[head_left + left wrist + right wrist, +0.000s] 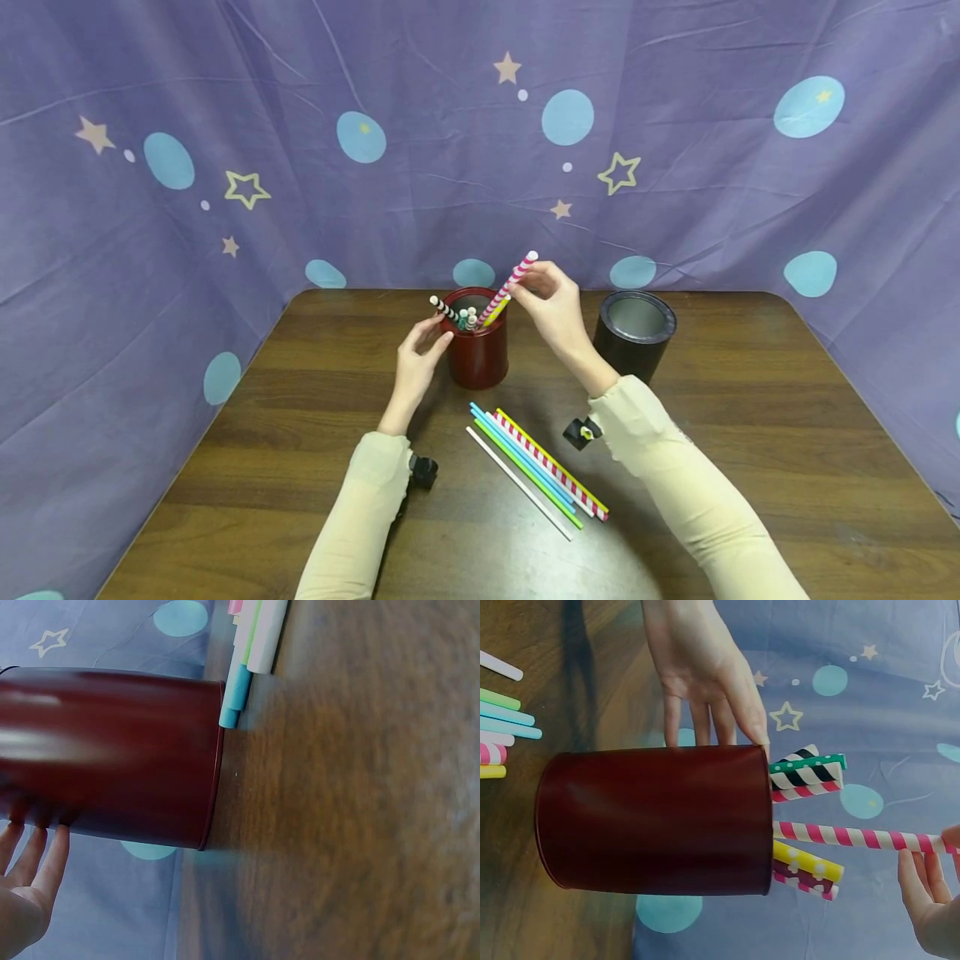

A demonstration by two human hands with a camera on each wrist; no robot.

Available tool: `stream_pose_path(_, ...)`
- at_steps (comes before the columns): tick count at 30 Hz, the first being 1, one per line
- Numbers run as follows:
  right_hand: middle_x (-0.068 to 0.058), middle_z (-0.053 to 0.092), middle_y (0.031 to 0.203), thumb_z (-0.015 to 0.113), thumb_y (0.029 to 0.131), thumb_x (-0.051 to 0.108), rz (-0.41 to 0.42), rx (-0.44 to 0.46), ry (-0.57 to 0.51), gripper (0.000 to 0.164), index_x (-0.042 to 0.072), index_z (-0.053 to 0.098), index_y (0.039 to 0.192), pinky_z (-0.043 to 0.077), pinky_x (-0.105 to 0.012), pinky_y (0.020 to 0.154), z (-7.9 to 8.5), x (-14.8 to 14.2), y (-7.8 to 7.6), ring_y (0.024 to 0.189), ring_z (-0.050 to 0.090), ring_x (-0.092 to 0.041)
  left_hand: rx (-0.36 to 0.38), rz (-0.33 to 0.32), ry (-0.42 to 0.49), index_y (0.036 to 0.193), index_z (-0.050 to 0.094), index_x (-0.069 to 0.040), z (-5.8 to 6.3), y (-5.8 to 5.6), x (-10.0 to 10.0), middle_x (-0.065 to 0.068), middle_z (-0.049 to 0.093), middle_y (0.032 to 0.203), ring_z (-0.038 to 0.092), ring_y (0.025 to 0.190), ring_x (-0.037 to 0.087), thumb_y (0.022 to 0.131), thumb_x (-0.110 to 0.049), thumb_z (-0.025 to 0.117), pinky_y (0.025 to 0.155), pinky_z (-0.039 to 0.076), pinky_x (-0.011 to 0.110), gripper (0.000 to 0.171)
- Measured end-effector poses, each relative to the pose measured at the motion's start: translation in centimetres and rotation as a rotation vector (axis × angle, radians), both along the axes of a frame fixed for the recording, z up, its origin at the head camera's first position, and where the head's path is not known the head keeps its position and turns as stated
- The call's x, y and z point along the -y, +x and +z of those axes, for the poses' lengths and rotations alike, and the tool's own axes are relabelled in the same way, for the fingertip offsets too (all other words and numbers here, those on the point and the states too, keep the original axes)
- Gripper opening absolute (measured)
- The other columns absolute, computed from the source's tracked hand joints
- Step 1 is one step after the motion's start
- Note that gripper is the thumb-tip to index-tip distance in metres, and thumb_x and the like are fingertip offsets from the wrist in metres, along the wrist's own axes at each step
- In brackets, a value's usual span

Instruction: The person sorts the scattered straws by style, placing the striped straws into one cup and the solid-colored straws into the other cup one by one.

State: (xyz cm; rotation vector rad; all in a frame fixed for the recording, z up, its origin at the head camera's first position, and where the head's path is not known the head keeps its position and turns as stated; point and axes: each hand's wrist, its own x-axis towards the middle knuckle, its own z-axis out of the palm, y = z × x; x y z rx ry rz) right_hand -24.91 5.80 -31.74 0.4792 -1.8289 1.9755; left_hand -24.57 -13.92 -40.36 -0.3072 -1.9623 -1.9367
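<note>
The right hand (553,312) has its grip clamped, by thumb and fingertips, on a pink-and-white striped straw (506,292) near the upper end. The straw is tilted, upper end to the right; its lower end sits inside the red cup (478,362). The left hand (414,360) has its grip apart: extended fingers rest against the outer wall of the cup. The red cup stands upright on the surface (255,467) and also contains a black-and-white striped straw (445,309), leaning left, a yellow straw (497,312), leaning right, and several others. Loose straws (525,460) lie diagonally in front of the cup, mostly side by side, with one pale straw slightly separate. A black cup (633,352) stands upright to the right, beyond the right forearm. A purple curtain (450,208) hangs behind the surface.
</note>
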Motion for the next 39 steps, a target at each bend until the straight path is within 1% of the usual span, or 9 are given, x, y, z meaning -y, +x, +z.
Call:
stream_pose_path(5, -0.002, 0.062, 0.081, 0.063, 0.076, -0.007, 0.026, 0.009, -0.019, 0.019, -0.012, 0.055, 0.093, 0.048, -0.022, 0.074, -0.6, 0.3, -0.2, 0.075, 0.058, -0.003, -0.004, -0.001, 0.004, 0.113, 0.052, 0.01, 0.1, 0.0, 0.0, 0.026, 0.05, 0.119, 0.047, 0.111, 0.032, 0.082, 0.001, 0.059, 0.094, 0.038, 0.044, 0.033)
stream_pose_path(13, -0.022, 0.062, 0.088, 0.062, 0.077, -0.007, 0.03, 0.038, 0.039, 0.017, -0.012, 0.057, 0.092, 0.048, -0.023, 0.076, -1.1, 0.8, -0.3, 0.076, 0.058, -0.004, 0.012, 0.0, 0.004, 0.113, 0.052, 0.009, 0.0, 0.1, 0.0, 0.024, 0.05, 0.12, 0.047, 0.111, 0.028, 0.082, 0.0, 0.059, 0.094, 0.04, 0.037, 0.033)
stream_pose_path(18, -0.028, 0.06, 0.09, 0.06, 0.077, -0.008, 0.04, 0.071, 0.085, 0.017, -0.015, 0.057, 0.093, 0.047, -0.024, 0.076, -0.5, 1.1, 0.6, 0.08, 0.06, -0.017, 0.017, 0.006, -0.003, 0.113, 0.052, 0.009, 0.0, 0.1, 0.0, 0.024, 0.051, 0.118, 0.048, 0.111, 0.026, 0.082, 0.0, 0.059, 0.091, 0.043, 0.03, 0.033)
stream_pose_path(21, -0.03, 0.06, 0.09, 0.059, 0.077, -0.01, 0.039, 0.079, 0.118, 0.016, -0.016, 0.057, 0.092, 0.047, -0.029, 0.077, -0.3, 1.3, 1.2, 0.08, 0.059, -0.022, 0.018, 0.009, -0.002, 0.113, 0.053, 0.009, 0.0, 0.1, 0.0, 0.023, 0.05, 0.12, 0.048, 0.11, 0.025, 0.082, 0.0, 0.059, 0.091, 0.043, 0.031, 0.033)
stream_pose_path(24, -0.03, 0.06, 0.089, 0.059, 0.077, -0.01, 0.041, 0.088, 0.147, 0.014, -0.015, 0.058, 0.091, 0.048, -0.032, 0.076, -0.5, 1.5, 1.4, 0.078, 0.059, -0.021, 0.014, 0.005, 0.0, 0.114, 0.052, 0.009, 0.0, 0.1, 0.0, 0.023, 0.05, 0.121, 0.049, 0.11, 0.023, 0.082, 0.0, 0.059, 0.093, 0.041, 0.036, 0.034)
stream_pose_path(28, -0.031, 0.06, 0.088, 0.059, 0.077, -0.01, 0.045, 0.094, 0.173, 0.013, -0.015, 0.058, 0.089, 0.047, -0.025, 0.071, -0.9, 1.6, 1.4, 0.076, 0.057, -0.023, 0.003, -0.004, 0.007, 0.114, 0.052, 0.01, 0.0, 0.0, 0.0, 0.024, 0.051, 0.119, 0.048, 0.109, 0.025, 0.082, 0.0, 0.059, 0.093, 0.04, 0.041, 0.034)
stream_pose_path(32, -0.028, 0.061, 0.087, 0.06, 0.077, -0.008, 0.028, 0.098, 0.211, 0.014, -0.014, 0.06, 0.09, 0.045, -0.02, 0.068, -1.1, 1.7, 1.4, 0.077, 0.057, -0.029, 0.009, -0.005, 0.007, 0.114, 0.052, 0.009, -0.1, 0.0, 0.1, 0.023, 0.051, 0.12, 0.048, 0.109, 0.025, 0.082, -0.001, 0.06, 0.093, 0.04, 0.04, 0.034)
stream_pose_path(34, -0.027, 0.062, 0.087, 0.061, 0.077, -0.007, 0.017, 0.096, 0.232, 0.014, -0.013, 0.06, 0.09, 0.046, -0.024, 0.069, -1.1, 1.8, 1.4, 0.079, 0.058, -0.031, 0.013, -0.005, 0.007, 0.115, 0.052, 0.008, -0.1, 0.0, 0.1, 0.023, 0.051, 0.12, 0.048, 0.11, 0.025, 0.082, -0.001, 0.06, 0.093, 0.04, 0.04, 0.034)
stream_pose_path(39, -0.026, 0.062, 0.087, 0.062, 0.077, -0.006, 0.023, 0.091, 0.237, 0.016, -0.013, 0.061, 0.091, 0.048, -0.04, 0.075, -1.2, 2.0, 1.6, 0.081, 0.058, -0.033, 0.009, 0.0, 0.007, 0.114, 0.052, 0.008, -0.1, 0.0, 0.1, 0.024, 0.051, 0.12, 0.048, 0.109, 0.026, 0.082, -0.001, 0.06, 0.093, 0.039, 0.043, 0.034)
